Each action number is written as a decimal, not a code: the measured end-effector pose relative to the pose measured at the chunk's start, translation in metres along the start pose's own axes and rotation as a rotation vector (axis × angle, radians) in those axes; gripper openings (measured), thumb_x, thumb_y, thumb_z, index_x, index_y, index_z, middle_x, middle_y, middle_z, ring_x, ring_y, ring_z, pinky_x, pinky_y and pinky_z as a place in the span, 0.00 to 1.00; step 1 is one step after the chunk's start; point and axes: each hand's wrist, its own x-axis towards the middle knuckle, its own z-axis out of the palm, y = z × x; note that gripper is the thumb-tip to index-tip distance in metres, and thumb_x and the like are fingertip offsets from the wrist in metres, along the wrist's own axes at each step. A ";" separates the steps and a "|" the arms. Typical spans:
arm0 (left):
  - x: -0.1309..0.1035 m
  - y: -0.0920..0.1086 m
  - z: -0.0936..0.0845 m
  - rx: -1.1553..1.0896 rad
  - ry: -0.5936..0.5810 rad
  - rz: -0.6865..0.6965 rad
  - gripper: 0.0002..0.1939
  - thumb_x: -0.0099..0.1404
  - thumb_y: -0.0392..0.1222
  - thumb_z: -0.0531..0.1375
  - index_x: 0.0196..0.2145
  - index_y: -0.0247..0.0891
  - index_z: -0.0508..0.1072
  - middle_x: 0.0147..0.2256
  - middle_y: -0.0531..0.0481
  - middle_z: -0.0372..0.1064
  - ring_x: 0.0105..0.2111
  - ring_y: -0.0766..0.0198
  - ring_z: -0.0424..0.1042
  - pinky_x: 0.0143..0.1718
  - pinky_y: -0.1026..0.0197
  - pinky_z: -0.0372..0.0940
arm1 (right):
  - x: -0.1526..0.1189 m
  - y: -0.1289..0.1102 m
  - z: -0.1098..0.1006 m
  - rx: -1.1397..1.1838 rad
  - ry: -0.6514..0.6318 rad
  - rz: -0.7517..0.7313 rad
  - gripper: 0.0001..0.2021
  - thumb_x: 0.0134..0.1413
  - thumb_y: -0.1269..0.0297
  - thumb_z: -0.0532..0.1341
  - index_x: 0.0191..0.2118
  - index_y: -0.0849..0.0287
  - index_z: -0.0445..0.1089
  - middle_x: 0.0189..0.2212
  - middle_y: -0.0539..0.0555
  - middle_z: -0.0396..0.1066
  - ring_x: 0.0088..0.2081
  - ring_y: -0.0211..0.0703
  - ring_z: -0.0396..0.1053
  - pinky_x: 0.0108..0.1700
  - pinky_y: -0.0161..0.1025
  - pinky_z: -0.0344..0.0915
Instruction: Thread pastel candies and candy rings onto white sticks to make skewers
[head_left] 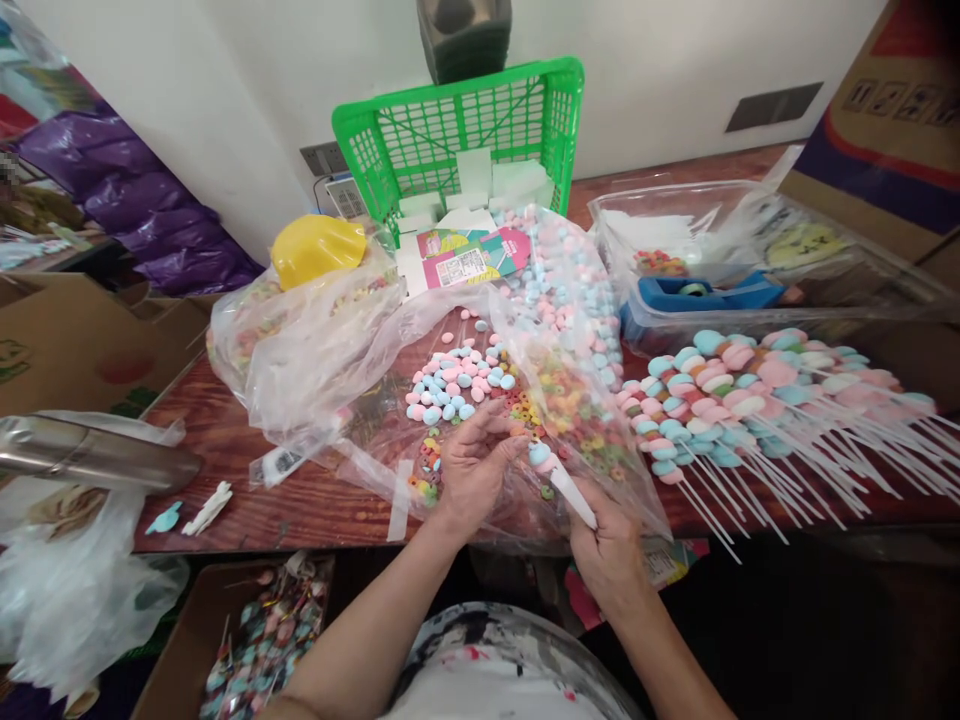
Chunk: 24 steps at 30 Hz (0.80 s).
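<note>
My right hand (611, 545) is closed around a white tapered stick-like piece (574, 495), tilted up to the left. At its upper end sit small blue and pink candies (541, 458). Just left of that end is my left hand (472, 470), its thumb and fingers brought together; whatever is between the fingertips is too small to make out. Beyond the hands lies a heap of pink and blue oval candies (457, 380) on clear plastic. Small coloured ring candies (525, 405) are scattered around the fingers, with more under the plastic to the right.
Candy lollipops on white sticks (750, 390) are piled at the right. Behind stand a green basket (457, 85), a yellow bowl-shaped piece (319, 250) and a blue tape dispenser (705, 290). A metal flask (97, 455) lies left. Below the table edge, a carton (172, 640) holds wrapped lollipops.
</note>
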 end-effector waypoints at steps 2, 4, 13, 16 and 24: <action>-0.001 0.002 -0.001 0.083 -0.010 0.047 0.23 0.51 0.35 0.70 0.46 0.41 0.76 0.31 0.53 0.77 0.31 0.68 0.75 0.36 0.65 0.70 | 0.001 -0.001 0.001 0.008 -0.012 0.020 0.16 0.53 0.75 0.52 0.41 0.60 0.75 0.32 0.53 0.78 0.32 0.42 0.76 0.33 0.34 0.72; -0.002 0.004 -0.001 0.127 -0.038 0.057 0.20 0.53 0.36 0.68 0.45 0.41 0.76 0.32 0.52 0.77 0.32 0.67 0.75 0.38 0.64 0.69 | 0.001 -0.001 0.002 0.001 -0.007 0.014 0.15 0.54 0.75 0.52 0.41 0.60 0.75 0.32 0.53 0.78 0.33 0.43 0.77 0.33 0.34 0.72; -0.003 0.008 0.010 -0.284 -0.010 -0.322 0.34 0.48 0.33 0.71 0.53 0.40 0.69 0.24 0.58 0.71 0.27 0.68 0.73 0.36 0.64 0.66 | -0.006 0.013 0.011 0.000 0.065 -0.085 0.14 0.54 0.73 0.54 0.42 0.61 0.75 0.33 0.54 0.79 0.33 0.43 0.77 0.37 0.36 0.73; -0.015 0.000 0.011 -0.295 -0.019 -0.347 0.33 0.47 0.35 0.71 0.52 0.39 0.70 0.24 0.59 0.70 0.26 0.70 0.71 0.36 0.64 0.65 | -0.007 0.016 0.012 -0.008 0.075 -0.055 0.14 0.54 0.72 0.55 0.44 0.60 0.74 0.35 0.55 0.79 0.36 0.45 0.77 0.39 0.37 0.74; -0.015 -0.006 0.002 -0.089 -0.130 -0.282 0.29 0.51 0.46 0.70 0.51 0.39 0.72 0.27 0.52 0.73 0.27 0.66 0.71 0.34 0.62 0.64 | 0.002 0.015 0.006 -0.097 0.060 -0.117 0.12 0.55 0.68 0.54 0.39 0.60 0.75 0.26 0.52 0.75 0.26 0.42 0.72 0.31 0.35 0.70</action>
